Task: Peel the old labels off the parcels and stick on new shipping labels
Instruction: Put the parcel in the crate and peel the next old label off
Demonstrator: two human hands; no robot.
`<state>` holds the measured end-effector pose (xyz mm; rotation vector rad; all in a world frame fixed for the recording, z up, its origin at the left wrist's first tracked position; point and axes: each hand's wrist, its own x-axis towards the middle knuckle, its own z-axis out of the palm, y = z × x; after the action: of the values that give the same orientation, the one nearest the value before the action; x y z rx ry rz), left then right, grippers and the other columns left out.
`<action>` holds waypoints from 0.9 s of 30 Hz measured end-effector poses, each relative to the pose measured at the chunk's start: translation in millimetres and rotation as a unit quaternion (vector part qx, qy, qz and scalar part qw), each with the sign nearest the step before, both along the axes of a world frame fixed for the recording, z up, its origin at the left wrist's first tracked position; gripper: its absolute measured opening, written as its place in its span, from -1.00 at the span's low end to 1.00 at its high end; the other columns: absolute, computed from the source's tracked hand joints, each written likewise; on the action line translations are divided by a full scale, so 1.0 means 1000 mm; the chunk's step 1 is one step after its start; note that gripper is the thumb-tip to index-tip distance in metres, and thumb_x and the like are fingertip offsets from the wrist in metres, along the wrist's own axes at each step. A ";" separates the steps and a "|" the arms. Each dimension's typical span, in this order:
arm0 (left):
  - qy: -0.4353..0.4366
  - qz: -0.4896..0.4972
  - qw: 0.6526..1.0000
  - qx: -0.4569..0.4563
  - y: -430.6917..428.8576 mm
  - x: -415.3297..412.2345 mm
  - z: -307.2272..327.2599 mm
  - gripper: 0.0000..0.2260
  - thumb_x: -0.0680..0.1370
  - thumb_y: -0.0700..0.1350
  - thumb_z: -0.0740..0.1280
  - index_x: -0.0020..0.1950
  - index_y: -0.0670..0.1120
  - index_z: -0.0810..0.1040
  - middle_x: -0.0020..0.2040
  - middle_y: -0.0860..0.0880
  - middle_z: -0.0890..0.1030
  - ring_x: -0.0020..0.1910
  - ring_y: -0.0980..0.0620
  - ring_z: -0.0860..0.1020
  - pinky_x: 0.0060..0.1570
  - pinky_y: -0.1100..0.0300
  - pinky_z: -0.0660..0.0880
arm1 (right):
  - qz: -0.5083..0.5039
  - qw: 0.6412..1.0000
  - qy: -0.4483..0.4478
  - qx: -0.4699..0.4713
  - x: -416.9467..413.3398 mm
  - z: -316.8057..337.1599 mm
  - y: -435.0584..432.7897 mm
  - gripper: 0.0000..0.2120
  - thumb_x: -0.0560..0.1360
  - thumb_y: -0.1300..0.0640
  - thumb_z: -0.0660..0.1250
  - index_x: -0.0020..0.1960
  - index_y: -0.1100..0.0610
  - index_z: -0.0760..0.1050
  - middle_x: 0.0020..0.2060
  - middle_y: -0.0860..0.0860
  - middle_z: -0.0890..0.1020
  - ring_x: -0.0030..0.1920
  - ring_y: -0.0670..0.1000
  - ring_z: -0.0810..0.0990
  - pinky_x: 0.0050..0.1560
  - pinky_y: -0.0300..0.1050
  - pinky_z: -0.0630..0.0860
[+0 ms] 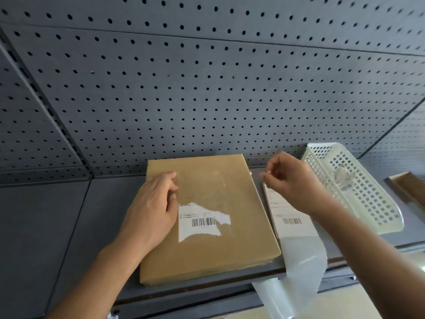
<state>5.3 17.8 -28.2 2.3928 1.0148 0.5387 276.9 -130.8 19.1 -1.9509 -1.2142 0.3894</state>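
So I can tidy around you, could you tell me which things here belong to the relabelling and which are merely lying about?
In use: brown parcel, torn old label, new label sheet, white basket with scraps, left hand, right hand.
Lying about: wooden tray, far right.

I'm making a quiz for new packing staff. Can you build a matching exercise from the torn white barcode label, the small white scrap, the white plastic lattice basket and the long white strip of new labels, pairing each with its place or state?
Things:
1. torn white barcode label
2. small white scrap
3. white plastic lattice basket
4. long white strip of new labels

Places or states:
A. hangs over the front edge of the dark grey shelf
B. pinched in the right hand
C. stuck on the flat brown paper parcel
D. holds crumpled paper bits

Pairs: 1-C, 2-B, 3-D, 4-A.
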 end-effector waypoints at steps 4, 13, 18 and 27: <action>0.017 0.005 1.000 0.017 0.000 0.002 0.004 -0.91 0.61 -0.14 0.23 0.08 0.03 0.42 0.44 0.14 0.42 0.41 0.04 0.41 0.26 -0.01 0.47 | -0.045 0.999 -0.013 -0.007 0.025 -0.001 -0.023 -0.88 0.53 0.19 0.41 -0.10 0.01 0.52 -0.32 -0.04 0.65 -0.29 -0.02 0.63 -0.18 -0.09 0.58; 0.018 0.014 1.000 0.015 0.003 0.004 0.001 -0.84 0.60 -0.16 0.23 0.05 0.11 0.39 0.39 0.18 0.46 0.34 -0.02 0.43 0.06 -0.10 0.51 | -0.247 0.960 -0.124 -0.044 0.114 0.003 -0.086 -0.92 0.54 0.15 0.42 0.02 0.08 0.66 -0.20 -0.01 0.70 -0.27 -0.06 0.65 -0.13 -0.16 0.58; 0.011 0.006 1.000 0.015 0.007 0.004 -0.005 -0.79 0.59 -0.17 0.22 0.04 0.17 0.36 0.34 0.26 0.43 0.29 -0.05 0.46 0.02 -0.14 0.52 | -0.281 0.932 -0.184 -0.135 0.152 -0.022 -0.102 -0.78 0.53 0.19 0.43 0.17 0.14 0.58 -0.17 0.04 0.66 -0.27 -0.07 0.57 -0.18 -0.20 0.44; -0.020 0.001 0.999 0.027 0.010 0.007 -0.010 -0.72 0.56 -0.24 0.26 0.05 0.16 0.35 0.28 0.52 0.27 0.29 -0.05 0.45 0.06 -0.21 0.51 | -0.275 0.903 -0.223 -0.244 0.167 -0.054 -0.099 -0.88 0.56 0.23 0.31 -0.13 0.12 0.57 -0.17 0.05 0.64 -0.26 0.02 0.59 -0.20 0.05 0.62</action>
<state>12.0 28.0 -38.6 2.4184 0.9972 0.6187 443.5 -229.8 -34.8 -2.8224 -0.8000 -0.0731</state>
